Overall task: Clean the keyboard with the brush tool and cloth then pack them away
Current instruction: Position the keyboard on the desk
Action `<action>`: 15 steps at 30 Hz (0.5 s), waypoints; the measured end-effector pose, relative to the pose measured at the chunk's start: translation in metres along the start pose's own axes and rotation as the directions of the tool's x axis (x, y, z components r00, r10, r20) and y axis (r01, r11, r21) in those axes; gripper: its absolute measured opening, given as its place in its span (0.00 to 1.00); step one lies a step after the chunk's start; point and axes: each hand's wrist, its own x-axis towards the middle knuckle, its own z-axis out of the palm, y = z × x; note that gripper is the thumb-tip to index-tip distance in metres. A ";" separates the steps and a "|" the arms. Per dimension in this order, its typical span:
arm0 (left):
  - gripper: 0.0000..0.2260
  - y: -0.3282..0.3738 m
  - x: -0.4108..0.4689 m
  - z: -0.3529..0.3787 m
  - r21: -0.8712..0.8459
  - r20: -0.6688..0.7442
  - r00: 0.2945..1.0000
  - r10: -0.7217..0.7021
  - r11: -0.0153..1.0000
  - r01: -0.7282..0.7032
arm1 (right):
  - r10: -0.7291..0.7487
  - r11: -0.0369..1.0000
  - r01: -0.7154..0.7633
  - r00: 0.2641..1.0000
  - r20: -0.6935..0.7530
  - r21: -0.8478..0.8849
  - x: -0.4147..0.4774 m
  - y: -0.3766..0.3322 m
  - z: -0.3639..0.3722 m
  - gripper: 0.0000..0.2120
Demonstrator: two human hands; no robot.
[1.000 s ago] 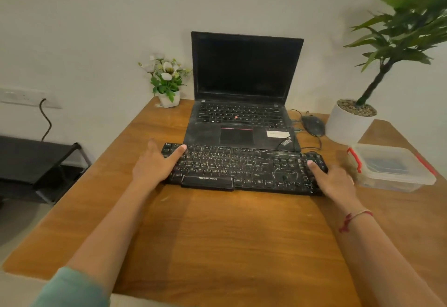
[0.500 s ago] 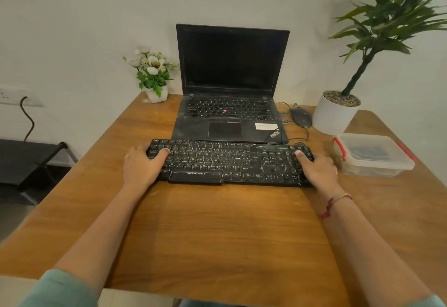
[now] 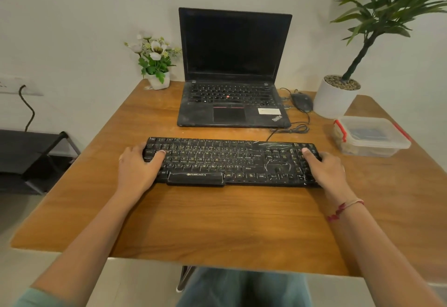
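Note:
A dusty black keyboard (image 3: 229,161) lies flat across the middle of the wooden table (image 3: 217,222). My left hand (image 3: 137,171) grips its left end, thumb on the keys and fingers round the edge. My right hand (image 3: 326,173) holds the right end the same way. A lidded clear plastic box with red clips (image 3: 370,137) stands at the right; something dark blue shows dimly through it. No brush or cloth is plainly visible.
An open black laptop (image 3: 232,103) sits behind the keyboard, with a mouse (image 3: 301,102) and a looped cable (image 3: 294,128) to its right. A white plant pot (image 3: 335,98) and a small flower pot (image 3: 158,81) stand at the back.
The keyboard, held at both ends, has slid toward me, leaving a gap between it and the laptop. The view has tilted further down.

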 end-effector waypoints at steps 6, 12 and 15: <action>0.37 0.001 -0.005 -0.002 0.003 0.003 1.000 -0.017 1.000 0.017 | 0.015 0.999 -0.015 1.000 -0.012 0.030 -0.019 -0.003 -0.007 0.33; 0.36 0.002 -0.005 0.001 -0.016 0.012 0.999 -0.041 0.999 0.041 | 0.051 0.992 -0.048 0.999 -0.019 0.118 -0.018 -0.001 -0.007 0.36; 0.35 0.002 -0.002 0.003 -0.033 0.020 0.999 -0.028 0.999 0.028 | 0.068 0.988 -0.064 0.997 -0.025 0.141 -0.017 -0.005 -0.006 0.38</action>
